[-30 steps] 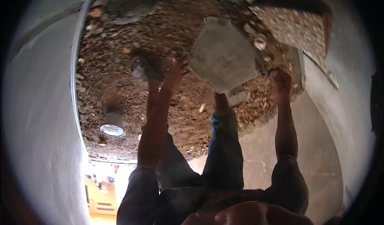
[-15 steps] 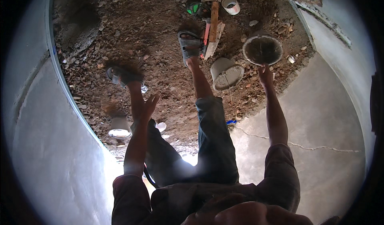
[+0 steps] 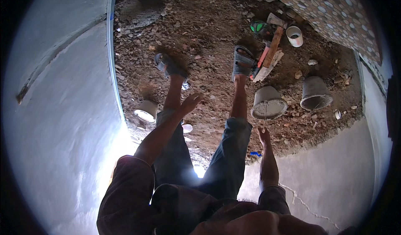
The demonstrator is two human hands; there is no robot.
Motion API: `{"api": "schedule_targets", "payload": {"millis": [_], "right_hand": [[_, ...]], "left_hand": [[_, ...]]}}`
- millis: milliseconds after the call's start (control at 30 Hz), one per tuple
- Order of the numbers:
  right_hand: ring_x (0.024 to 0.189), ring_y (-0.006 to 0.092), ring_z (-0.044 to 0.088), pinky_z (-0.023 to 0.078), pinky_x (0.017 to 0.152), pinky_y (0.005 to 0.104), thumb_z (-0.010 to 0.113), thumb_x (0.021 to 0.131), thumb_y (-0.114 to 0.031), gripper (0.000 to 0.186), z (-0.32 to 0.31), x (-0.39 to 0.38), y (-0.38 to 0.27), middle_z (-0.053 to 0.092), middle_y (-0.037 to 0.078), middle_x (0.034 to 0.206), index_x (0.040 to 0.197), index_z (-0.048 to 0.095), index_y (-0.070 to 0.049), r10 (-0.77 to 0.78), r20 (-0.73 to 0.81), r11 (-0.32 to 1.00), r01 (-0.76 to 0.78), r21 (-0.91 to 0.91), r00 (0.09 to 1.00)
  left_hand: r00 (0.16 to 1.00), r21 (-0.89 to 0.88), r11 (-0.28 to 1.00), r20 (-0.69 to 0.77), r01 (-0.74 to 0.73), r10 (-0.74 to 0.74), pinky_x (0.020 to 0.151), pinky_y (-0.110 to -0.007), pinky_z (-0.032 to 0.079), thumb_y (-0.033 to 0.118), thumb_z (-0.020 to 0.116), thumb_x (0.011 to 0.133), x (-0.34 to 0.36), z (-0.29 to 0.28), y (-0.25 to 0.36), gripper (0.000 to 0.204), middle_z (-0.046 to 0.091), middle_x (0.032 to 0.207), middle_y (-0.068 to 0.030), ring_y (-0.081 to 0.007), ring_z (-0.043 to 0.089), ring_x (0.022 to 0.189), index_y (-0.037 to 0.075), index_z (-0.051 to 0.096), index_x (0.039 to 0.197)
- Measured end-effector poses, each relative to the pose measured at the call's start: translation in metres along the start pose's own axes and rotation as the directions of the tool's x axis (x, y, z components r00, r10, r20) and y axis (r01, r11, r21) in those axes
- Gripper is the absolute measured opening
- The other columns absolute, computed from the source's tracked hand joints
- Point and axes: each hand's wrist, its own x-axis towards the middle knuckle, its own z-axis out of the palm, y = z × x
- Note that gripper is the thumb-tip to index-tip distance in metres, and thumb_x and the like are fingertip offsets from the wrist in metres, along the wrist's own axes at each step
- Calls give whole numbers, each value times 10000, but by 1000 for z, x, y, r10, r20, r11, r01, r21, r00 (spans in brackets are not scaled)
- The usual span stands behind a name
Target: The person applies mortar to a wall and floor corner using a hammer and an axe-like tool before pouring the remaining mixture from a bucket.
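My left hand (image 3: 192, 103) is held out above the left leg, its fingers stretched and nothing in them. My right hand (image 3: 263, 134) is just on the near side of a grey, cement-crusted bucket (image 3: 269, 103); its fingers are partly curled with the tips slightly apart, and nothing shows between them. A thin wire hangs across that bucket's mouth. To its right a second grey bucket (image 3: 316, 93) lies tilted on the soil, its dark mouth facing me. A third bucket (image 3: 147, 111) with a bright mouth sits left of my left leg.
Ahead lie a wooden-handled hoe (image 3: 274, 42), a red-handled tool (image 3: 263, 56) and a green-and-black object (image 3: 259, 27). A white pot (image 3: 294, 36) stands beside them. Rubble and soil (image 3: 209, 38) cover the ground; a pebbled slab (image 3: 330, 13) and plastered walls (image 3: 71, 93) border it.
My right hand has let go of the dark-mouthed bucket, which now rests on the soil. That hand has moved left toward the other bucket. The whole view has shifted.
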Motion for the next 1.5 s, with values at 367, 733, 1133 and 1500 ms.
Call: {"api": "schedule_targets", "payload": {"millis": [367,733,1133,1500], "right_hand": [[642,395,553,410,569,435,511,873,-301,295,-143,-99,-98,534,207,632,790,513,-18,-256,-152,954,225,-199,955],[590,316,532,410,540,419,567,802,-154,105,-168,-300,-348,521,131,636,796,525,-59,-483,-83,862,457,-218,871],[472,202,432,335,432,322,599,560,-95,155,-219,-347,-498,431,52,530,711,621,-65,-791,347,457,864,-211,504],[763,203,605,468,681,336,615,795,-389,485,-58,-65,-723,619,135,853,1118,566,-31,-865,138,477,876,-71,482]], "left_hand": [[965,-76,984,-222,-161,140,813,-316,467,375,514,900,21,-59,-18,518,538,1179,-105,-189,571,981,41,406,1280],[918,-290,881,23,-374,397,869,-345,458,472,501,880,90,-46,79,540,511,1225,-81,-197,516,1096,83,468,1252],[653,-891,398,170,-218,738,1034,-450,290,525,441,877,-34,-148,97,642,377,1360,-81,-257,378,1235,100,328,1345],[960,-961,-99,-267,-259,83,1008,-558,279,546,307,911,75,-190,60,622,272,1407,-66,-282,281,1288,160,215,1389]]}}
